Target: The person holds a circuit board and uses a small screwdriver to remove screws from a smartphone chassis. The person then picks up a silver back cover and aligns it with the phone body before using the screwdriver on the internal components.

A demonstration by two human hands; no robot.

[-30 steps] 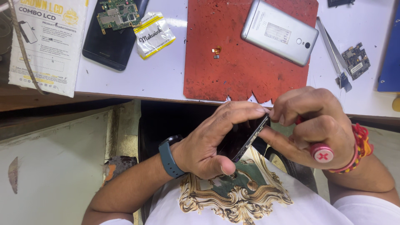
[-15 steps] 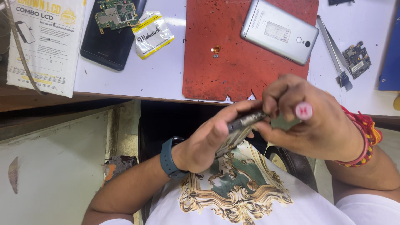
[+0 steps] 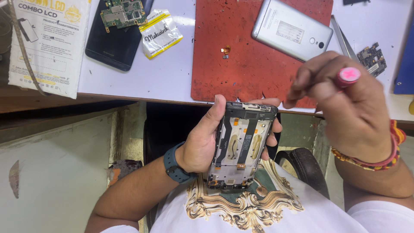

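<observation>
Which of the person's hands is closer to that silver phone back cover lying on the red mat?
Right. The right hand hovers just below the silver cover, holding a pink-capped tool; the left hand is lower, off the bench, gripping the opened phone frame.

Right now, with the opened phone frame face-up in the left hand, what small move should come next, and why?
Probably bring the right hand down so the pink-capped tool meets the phone frame. The left hand holds the frame steady with its inside exposed, while the tool is lifted clear above the red mat.
</observation>
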